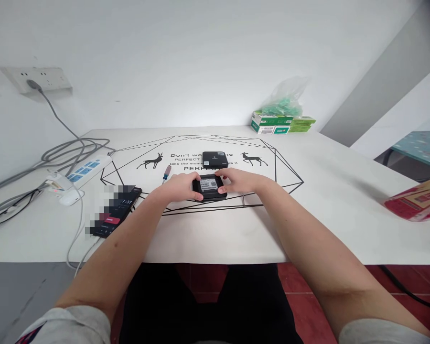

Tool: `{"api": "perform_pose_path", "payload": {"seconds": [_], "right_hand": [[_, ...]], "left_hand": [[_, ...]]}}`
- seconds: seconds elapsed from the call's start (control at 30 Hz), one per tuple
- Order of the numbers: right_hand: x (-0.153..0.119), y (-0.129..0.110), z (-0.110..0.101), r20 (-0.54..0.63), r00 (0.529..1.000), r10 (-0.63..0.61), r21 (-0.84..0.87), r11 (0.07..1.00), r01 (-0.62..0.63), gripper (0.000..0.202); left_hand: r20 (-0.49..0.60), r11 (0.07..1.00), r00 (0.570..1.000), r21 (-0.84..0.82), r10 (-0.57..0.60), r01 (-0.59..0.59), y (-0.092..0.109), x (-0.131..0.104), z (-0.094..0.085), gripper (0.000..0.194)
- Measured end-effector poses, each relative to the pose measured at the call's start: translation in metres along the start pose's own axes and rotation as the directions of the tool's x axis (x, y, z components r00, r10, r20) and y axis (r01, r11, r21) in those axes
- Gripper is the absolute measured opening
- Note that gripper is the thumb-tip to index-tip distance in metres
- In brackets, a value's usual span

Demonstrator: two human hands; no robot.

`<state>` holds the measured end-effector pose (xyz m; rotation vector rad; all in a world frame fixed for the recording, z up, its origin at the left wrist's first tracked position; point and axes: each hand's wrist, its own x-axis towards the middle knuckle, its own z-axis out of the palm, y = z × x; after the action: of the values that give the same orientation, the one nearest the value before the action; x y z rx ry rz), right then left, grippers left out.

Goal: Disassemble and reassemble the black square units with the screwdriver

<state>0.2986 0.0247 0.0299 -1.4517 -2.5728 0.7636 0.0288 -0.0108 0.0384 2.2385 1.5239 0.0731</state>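
Both hands grip a small black box with a white printed label on its upper face; it rests on the table at the middle. My left hand has its thumb and fingers on the box's left side. At the right side, my right hand holds it the same way, thumb at the front and fingers at the back corner. Just beyond lies a flat black case with small stickers and light print. A screwdriver with a red and blue handle lies beyond my left hand, its shaft partly hidden.
A phone lies left of my left forearm, near a white power strip and coiled grey cables. Green and white boxes under a plastic bag stand at the back right. A red package is at the right edge.
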Motion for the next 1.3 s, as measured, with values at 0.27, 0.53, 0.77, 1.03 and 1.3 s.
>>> {"api": "perform_pose_path", "payload": {"seconds": [0.27,0.53,0.77,1.03,1.3], "right_hand": [[0.001,0.004,0.005,0.012,1.0,0.006,0.04,0.999,-0.007,0.068],[-0.003,0.003,0.003,-0.005,1.0,-0.002,-0.032,0.999,0.002,0.072],[0.001,0.003,0.007,-0.061,0.996,0.061,0.054,0.997,-0.058,0.069],[-0.003,0.024,-0.012,-0.363,0.822,0.439,-0.068,0.867,-0.494,0.061],[-0.014,0.058,-0.025,-0.087,0.738,0.669,-0.006,0.74,-0.672,0.06]], "left_hand": [[-0.028,0.981,0.998,-0.186,0.059,-0.063,-0.012,0.003,0.006,0.09],[0.002,0.986,0.987,-0.04,0.16,-0.16,-0.01,0.005,0.017,0.104],[-0.009,0.984,0.984,-0.006,0.178,-0.178,-0.013,0.009,0.02,0.103],[-0.057,0.984,0.995,-0.158,0.079,-0.087,-0.014,0.0,0.006,0.103],[-0.062,0.994,0.993,-0.029,0.103,-0.105,-0.009,0.001,0.011,0.115]]}}
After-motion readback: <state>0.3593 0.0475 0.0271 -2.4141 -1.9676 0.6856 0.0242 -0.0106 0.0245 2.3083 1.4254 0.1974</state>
